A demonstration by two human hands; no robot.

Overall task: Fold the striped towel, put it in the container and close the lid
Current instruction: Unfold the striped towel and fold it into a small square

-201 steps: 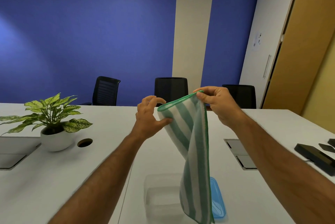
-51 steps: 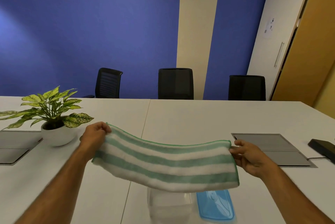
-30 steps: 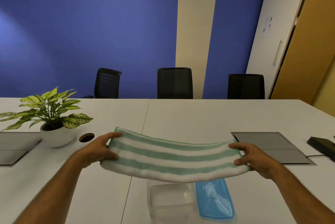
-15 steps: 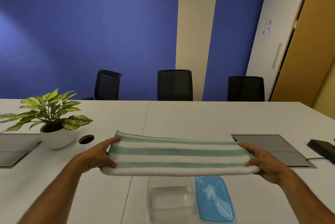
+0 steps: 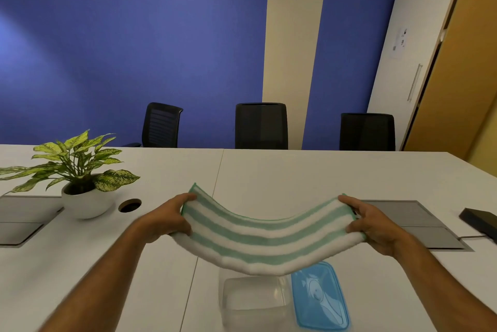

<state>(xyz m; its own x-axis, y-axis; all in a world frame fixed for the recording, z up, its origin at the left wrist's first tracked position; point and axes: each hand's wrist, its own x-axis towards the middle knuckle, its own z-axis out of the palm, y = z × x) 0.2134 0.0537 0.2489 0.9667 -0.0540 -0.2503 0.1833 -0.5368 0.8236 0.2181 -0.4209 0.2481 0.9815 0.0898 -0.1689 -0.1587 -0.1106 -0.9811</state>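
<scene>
**Towel part-folded and held in the air; container open, lid off**

The white table [image 5: 295, 175] fills the lower half of the view, and nothing of the task rests finished on it. Above its near middle the striped towel [image 5: 266, 240] hangs between two hands as a long band, apparently doubled lengthwise already, sagging in the middle so that its lowest curve dips just over the container. The left hand [image 5: 164, 220] is closed on the towel's left end, thumb on top and fingers curled underneath; the right hand [image 5: 373, 224] is closed the same way on the right end. Neither holds anything else.

Judged from this, the folding is under way but not complete: the band is far longer than the container, so at least one more fold, end to end, seems needed. The clear container [image 5: 252, 302] stands empty and open at the near edge, under the towel's sag. The blue lid [image 5: 320, 296] lies flat on the table, touching or just beside the container's right side. Putting the towel in and closing the lid are both still to do.

As for writing: the lid carries an embossed oval mark in its centre, too blurred to read. A small notice [image 5: 400, 41] on the far right wall shows dark marks, also illegible. No brand or label can be read anywhere.
</scene>
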